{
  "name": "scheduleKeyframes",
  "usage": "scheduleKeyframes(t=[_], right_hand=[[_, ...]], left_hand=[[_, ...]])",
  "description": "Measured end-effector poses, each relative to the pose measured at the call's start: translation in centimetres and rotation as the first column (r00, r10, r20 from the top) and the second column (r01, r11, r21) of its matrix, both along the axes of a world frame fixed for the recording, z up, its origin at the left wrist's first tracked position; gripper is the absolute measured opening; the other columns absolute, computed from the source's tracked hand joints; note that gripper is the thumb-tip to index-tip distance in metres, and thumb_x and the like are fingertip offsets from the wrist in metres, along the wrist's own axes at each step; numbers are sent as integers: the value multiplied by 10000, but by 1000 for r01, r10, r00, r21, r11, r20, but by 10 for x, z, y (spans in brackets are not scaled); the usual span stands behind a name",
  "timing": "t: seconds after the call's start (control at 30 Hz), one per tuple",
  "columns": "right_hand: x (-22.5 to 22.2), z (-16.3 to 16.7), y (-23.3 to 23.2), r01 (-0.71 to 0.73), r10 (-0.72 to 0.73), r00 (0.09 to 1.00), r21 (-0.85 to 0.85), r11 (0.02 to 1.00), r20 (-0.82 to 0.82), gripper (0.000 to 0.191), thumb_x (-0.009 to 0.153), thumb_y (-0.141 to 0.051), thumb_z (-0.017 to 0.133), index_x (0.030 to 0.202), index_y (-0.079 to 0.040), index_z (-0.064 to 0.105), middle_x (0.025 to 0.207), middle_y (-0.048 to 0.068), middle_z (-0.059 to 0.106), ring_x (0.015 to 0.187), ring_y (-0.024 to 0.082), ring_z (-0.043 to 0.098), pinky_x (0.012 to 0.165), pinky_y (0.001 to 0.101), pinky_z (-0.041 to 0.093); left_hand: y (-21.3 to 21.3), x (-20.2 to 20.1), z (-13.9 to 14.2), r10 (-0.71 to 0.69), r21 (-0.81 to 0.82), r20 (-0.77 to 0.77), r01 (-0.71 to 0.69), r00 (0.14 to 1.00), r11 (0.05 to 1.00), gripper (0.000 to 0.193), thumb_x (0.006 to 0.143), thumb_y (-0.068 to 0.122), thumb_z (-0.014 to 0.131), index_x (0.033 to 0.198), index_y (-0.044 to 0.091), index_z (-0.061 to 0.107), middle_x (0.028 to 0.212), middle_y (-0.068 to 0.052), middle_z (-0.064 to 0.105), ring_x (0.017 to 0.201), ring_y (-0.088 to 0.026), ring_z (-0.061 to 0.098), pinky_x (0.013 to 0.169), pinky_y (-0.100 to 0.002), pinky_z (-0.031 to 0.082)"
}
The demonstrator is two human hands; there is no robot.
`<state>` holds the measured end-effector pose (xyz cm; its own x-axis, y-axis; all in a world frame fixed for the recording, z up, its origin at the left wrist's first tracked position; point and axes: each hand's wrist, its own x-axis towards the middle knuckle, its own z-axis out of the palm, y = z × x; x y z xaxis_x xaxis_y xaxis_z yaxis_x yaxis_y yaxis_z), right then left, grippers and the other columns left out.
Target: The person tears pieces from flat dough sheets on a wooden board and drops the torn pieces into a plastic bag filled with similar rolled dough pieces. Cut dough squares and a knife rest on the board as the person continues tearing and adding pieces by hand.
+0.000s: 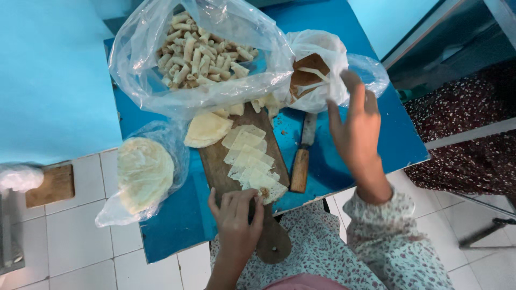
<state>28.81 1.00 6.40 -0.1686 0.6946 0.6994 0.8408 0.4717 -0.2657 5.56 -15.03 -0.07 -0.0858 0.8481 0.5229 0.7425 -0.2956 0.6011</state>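
My left hand [236,223] rests on the near end of a wooden cutting board [217,166], fingertips touching the nearest of several pale square dough sheets [251,161] laid in an overlapping row. My right hand [357,131] hovers open above the blue table [177,220], fingers spread, just below a small plastic bag [322,48] holding brown filling. A wooden-handled knife [302,161] lies between the board and my right hand. A folded round of dough [206,129] lies at the board's far end.
A large clear bag of several small rolled pastries [201,53] fills the table's far side. A stack of round flat dough in plastic [144,174] overhangs the left edge. White tiled floor surrounds the table; a wooden block [52,185] lies at left.
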Motion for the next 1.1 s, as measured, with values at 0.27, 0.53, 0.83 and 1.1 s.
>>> scheduleKeyframes(t=[0.27,0.53,0.83,1.1], right_hand=[[-43,-31,-109,-183,202,979,-404,897,5,553,744,-253,846,1227,-97,625,1079,61,719,1023,266,602,851,446,395],[-57,-32,-124,-100,145,986,-418,903,79,585,779,-178,820,1308,-95,583,912,37,658,1014,281,584,874,507,341],[-62,-39,-124,-220,172,974,-434,874,-146,567,810,4,741,1336,-80,545,981,54,672,991,251,629,904,416,422],[-67,-35,-126,-190,169,982,-503,843,-88,585,797,55,713,1339,-74,533,930,81,651,931,295,635,855,431,425]], left_hand=[[6,-8,-2,-60,-23,8,61,998,998,226,855,62,746,1069,91,676,948,-41,697,935,-224,664,1138,-622,293],[8,-11,1,-82,-48,21,83,996,995,245,850,106,781,1072,97,678,941,-25,710,929,-219,662,1131,-631,284],[7,-13,-3,-105,-44,44,107,994,993,252,842,88,775,1074,95,676,960,-13,711,929,-214,658,1135,-638,283],[8,-12,-4,-100,-35,41,102,994,994,252,844,101,777,1075,95,677,931,-12,697,921,-215,655,1131,-640,283]])
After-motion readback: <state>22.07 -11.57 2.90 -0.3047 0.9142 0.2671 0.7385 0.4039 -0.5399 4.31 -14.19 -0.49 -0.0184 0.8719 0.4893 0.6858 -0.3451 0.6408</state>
